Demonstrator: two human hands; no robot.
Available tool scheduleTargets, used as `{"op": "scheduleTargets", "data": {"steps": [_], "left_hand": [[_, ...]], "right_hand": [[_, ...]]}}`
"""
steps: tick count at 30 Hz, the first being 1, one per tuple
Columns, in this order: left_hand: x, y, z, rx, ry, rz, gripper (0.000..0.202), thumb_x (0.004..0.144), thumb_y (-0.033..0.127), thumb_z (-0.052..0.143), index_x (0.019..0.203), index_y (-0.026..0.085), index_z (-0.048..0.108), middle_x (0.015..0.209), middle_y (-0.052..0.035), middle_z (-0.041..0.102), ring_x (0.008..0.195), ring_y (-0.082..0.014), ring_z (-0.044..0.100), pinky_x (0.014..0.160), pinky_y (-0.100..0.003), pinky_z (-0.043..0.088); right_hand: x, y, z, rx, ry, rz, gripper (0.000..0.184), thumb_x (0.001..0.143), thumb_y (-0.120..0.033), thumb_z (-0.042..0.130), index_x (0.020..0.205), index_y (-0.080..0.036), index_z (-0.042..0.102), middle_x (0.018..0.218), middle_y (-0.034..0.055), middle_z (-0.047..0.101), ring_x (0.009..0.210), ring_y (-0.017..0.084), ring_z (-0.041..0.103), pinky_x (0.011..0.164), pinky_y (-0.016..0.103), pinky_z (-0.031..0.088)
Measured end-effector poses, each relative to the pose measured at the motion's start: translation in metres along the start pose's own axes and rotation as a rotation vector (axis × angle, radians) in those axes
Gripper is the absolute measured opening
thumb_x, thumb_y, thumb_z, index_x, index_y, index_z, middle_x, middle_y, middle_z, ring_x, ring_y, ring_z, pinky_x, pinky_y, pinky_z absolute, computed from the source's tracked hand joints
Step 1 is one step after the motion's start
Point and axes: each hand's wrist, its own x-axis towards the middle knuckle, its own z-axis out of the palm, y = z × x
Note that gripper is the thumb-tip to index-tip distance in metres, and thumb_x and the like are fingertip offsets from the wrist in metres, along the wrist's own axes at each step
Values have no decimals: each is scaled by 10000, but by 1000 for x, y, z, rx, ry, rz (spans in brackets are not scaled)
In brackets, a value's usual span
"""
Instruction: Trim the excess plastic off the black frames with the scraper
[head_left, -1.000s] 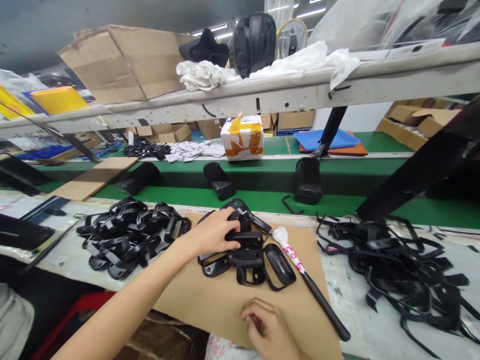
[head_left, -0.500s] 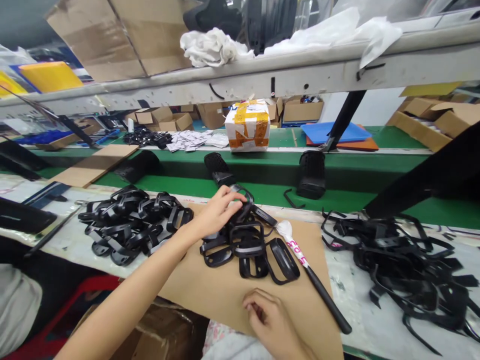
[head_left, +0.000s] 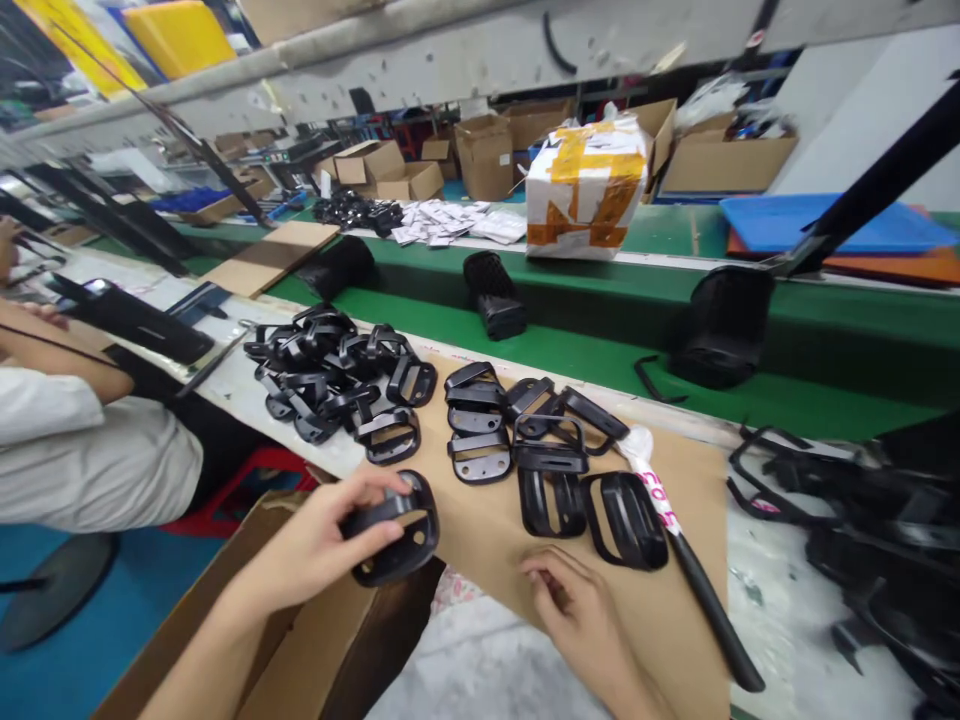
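In my left hand (head_left: 330, 530) is a black plastic bracket (head_left: 420, 530) with a rounded base plate and a raised strap, pinched between fingers and thumb. It hangs over the front edge of the bench, above an open cardboard box. My right hand (head_left: 574, 610) rests with curled fingers at the near side of the cardboard sheet (head_left: 480, 530), and nothing shows in it. Beyond it lie several similar black brackets (head_left: 551, 455). Beside them lies a black-handled tool (head_left: 712, 600), its head wrapped in white plastic with pink marks.
A heap of black brackets (head_left: 322, 365) is at the left, a pile of black strips (head_left: 847, 550) at the right. Behind runs a green conveyor (head_left: 585, 370) carrying black holders (head_left: 491, 295). A taped white box (head_left: 585, 190) stands behind it. A co-worker's sleeve (head_left: 45, 415) shows at left.
My left hand has moved from the brackets on the cardboard back toward the bench's near edge, now with a bracket in it. The view has turned left; my right hand stays curled.
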Motion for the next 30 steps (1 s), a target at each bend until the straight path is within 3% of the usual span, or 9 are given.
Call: {"op": "scheduleTargets", "data": {"steps": [4,8,11,14,18,20,23,26,30], "left_hand": [[-13,-35,58,70,0,43,264,1006,354,629,1245,251,669,1177,-62,770,1037,-208,747,926,-306,592],[-2,-55,96,106,246,205,253,1009,333,635,1230,218,682,1054,-85,743,986,-212,719,909,-337,583],[10,-59,107,99,442,272,251,986,321,673,1209,208,686,1077,-103,709,1014,-221,691,922,-359,572],[15,-54,110,78,526,281,372,940,410,724,1246,204,672,1161,-131,675,1094,-258,663,991,-419,551],[-6,-60,103,-143,621,225,431,963,492,653,1244,165,664,1218,-170,649,1156,-286,635,1021,-450,526],[-34,-80,95,-357,664,76,372,1007,495,578,1123,160,692,1026,-122,691,958,-232,675,882,-378,557],[-94,-137,81,-670,702,-308,404,1043,493,513,904,161,697,739,-35,651,678,-152,614,698,-282,522],[-156,-219,76,-883,746,-897,287,1017,403,609,877,168,692,803,-16,672,751,-125,630,777,-238,524],[-224,-319,109,-952,651,-1298,239,1011,350,633,1095,131,685,1016,-69,704,855,-175,681,786,-336,587]], "right_hand": [[1,3,-2,-54,-43,-2,224,981,-184,515,974,-244,730,962,37,776,850,197,746,720,258,567],[3,3,-3,-120,-62,-51,210,1004,-234,544,994,-257,752,992,38,796,886,202,768,751,255,589],[5,-3,0,-130,-101,-112,192,1011,-249,563,994,-259,754,973,35,796,889,196,774,764,239,592],[10,-13,12,-117,-201,-158,176,1022,-251,569,1007,-248,744,969,47,786,894,193,769,793,234,594],[20,-24,38,-118,-381,-253,192,1032,-214,552,1103,-243,728,1095,73,772,981,194,750,874,255,585],[26,-27,50,-142,-448,-308,220,1034,-198,541,1153,-250,719,1136,74,764,1024,195,738,896,265,578],[33,-27,60,-195,-473,-366,209,1029,-208,556,1149,-253,721,1105,63,766,1019,198,736,889,268,581],[37,-21,64,-255,-449,-377,164,1018,-235,588,1106,-249,726,1071,56,768,996,205,743,872,269,589],[40,-12,67,-308,-408,-390,121,997,-226,614,1061,-246,715,1038,54,758,943,206,748,854,274,593]]}}
